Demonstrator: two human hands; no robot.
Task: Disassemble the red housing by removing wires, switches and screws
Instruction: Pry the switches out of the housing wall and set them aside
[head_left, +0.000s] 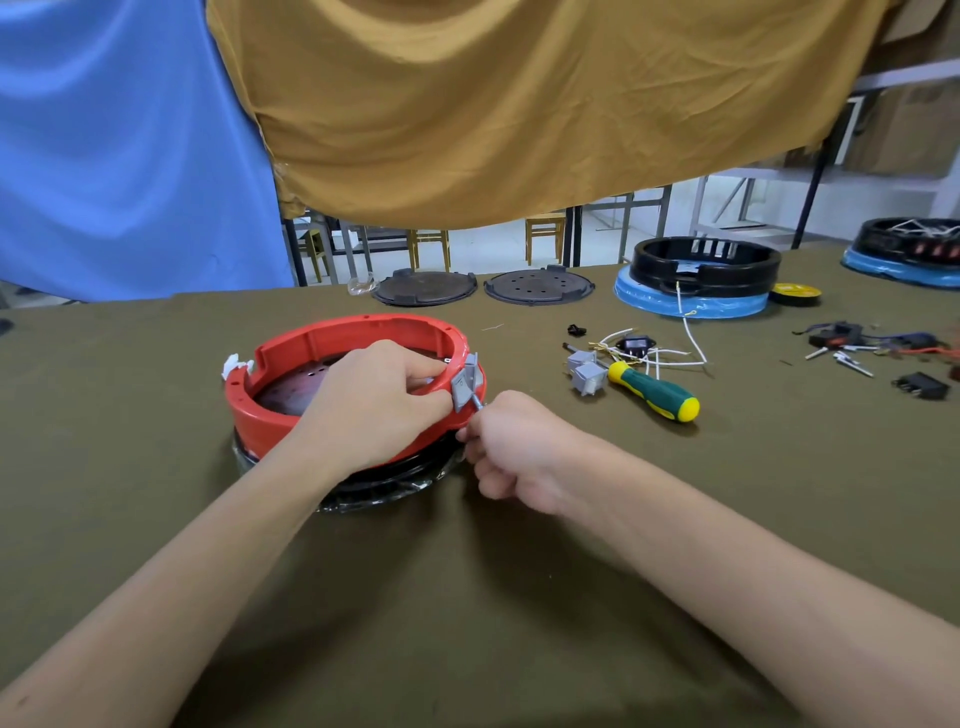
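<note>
Single head view — looks forward-down, close over hands (441, 415), table (519, 597) beyond.

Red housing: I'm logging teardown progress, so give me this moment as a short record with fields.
workpiece: red housing, round, sitting on a black base on the green table cover
left hand: left hand grips the housing's near-right rim, thumb against the grey switch
right hand: right hand pinches a thin metal piece at the switch's lower edge
switch state: grey switch sticks out of the rim, tilted
already out: two grey switches and white wires lie to the right
idle tool: green-yellow screwdriver lying on the table
</note>
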